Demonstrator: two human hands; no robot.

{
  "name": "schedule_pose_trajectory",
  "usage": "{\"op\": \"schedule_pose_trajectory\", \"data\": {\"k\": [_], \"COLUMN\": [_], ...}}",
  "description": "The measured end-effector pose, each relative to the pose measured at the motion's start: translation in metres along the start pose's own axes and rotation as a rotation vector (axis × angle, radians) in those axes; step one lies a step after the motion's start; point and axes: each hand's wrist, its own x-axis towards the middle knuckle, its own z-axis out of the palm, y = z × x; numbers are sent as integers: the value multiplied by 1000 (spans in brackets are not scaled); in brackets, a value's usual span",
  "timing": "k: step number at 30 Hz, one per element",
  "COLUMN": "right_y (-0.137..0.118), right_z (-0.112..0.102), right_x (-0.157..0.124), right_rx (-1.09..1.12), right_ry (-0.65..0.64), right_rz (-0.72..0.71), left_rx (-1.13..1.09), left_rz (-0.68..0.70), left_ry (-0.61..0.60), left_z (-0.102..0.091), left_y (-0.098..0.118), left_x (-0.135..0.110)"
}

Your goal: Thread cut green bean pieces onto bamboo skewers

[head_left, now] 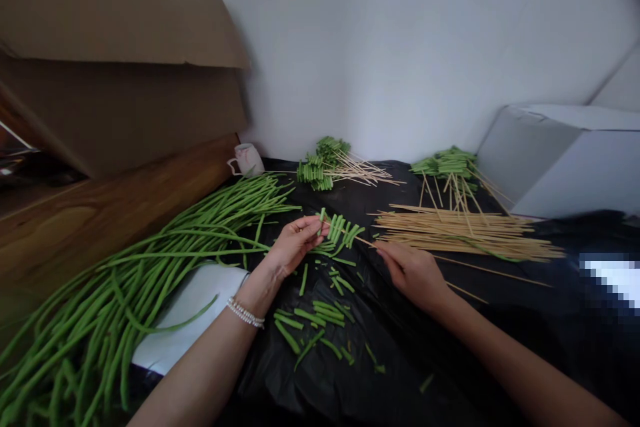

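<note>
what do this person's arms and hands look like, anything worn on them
The left hand and right hand are both ungloved. The left arm and right arm show no sleeves. A bracelet of small, pale, shiny beads in more than one row circles the left arm near the wrist; none shows on the right.

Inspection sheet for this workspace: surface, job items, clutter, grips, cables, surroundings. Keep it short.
surface: creased black sheeting
job items: long green beans at left; cut bean pieces in front; bare skewers at right; filled skewers in two bunches at the back
clutter: mug by the beans; flat white object partly under them
grips: left grip pinching at one end of a part-filled skewer; right grip holding its bare part
cables: nothing seen
surroundings: pale wall behind; cardboard box left; white box right
</note>
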Motion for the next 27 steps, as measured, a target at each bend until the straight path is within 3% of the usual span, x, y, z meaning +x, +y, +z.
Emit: {"op": "schedule_pose_trajectory", "data": {"k": [27], "right_y": [-3], "right_z": [0], "right_x": [-1], "right_rx": [14], "right_ry": [-31], "right_rz": [13], "left_rx": [186], "left_rz": [48], "left_ry": [26], "left_z": [0], "left_y": [-7], "left_x": [0]}}
